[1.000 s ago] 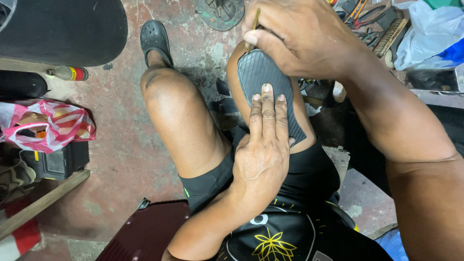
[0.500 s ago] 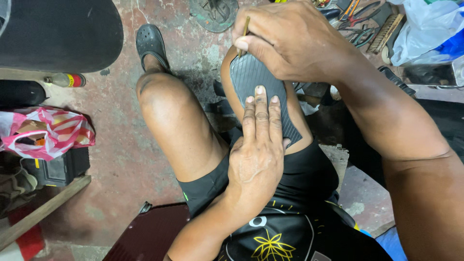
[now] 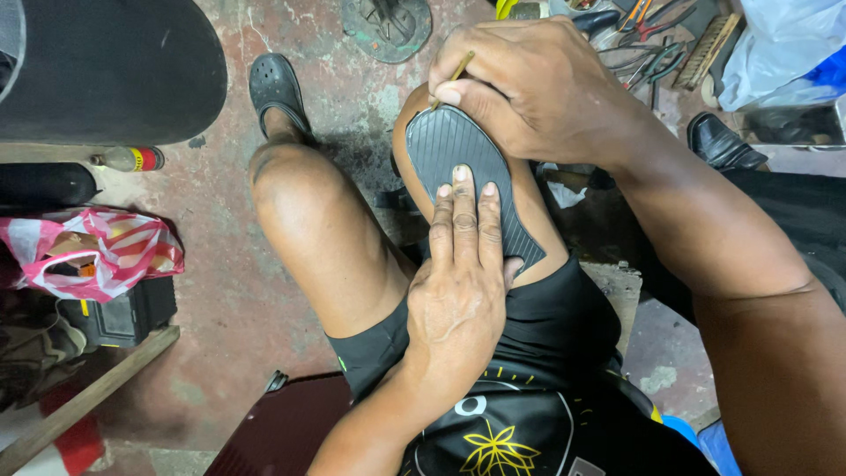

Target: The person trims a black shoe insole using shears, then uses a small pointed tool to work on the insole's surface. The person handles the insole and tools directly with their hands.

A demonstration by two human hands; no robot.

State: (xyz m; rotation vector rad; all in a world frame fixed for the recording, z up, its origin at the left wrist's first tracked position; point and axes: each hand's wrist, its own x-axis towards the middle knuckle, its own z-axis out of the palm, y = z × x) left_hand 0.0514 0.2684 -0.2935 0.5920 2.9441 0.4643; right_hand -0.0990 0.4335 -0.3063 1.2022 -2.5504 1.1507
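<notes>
A black ribbed rubber shoe sole (image 3: 454, 150) lies on my right thigh, its rounded toe end pointing away from me. My left hand (image 3: 460, 273) presses flat on the sole's near half, fingers straight and together. My right hand (image 3: 529, 84) is closed over the sole's far end, pinching a thin yellowish stick-like tool (image 3: 452, 78) whose tip meets the sole's edge. What kind of tool it is cannot be made out. My left knee (image 3: 291, 181) is bare beside it, with a black clog (image 3: 275, 88) on that foot.
A dark round drum (image 3: 106, 70) fills the top left. A pink striped plastic bag (image 3: 88, 251), a small bottle (image 3: 128, 159) and a wooden stick (image 3: 84, 397) lie at left. Pliers and hand tools (image 3: 648, 44), a black shoe (image 3: 718, 141) and a plastic bag (image 3: 784, 48) sit at top right.
The view has shifted slightly. My right hand with the thin tool has moved a little along the sole's far edge. My left hand stays pressed on the sole.
</notes>
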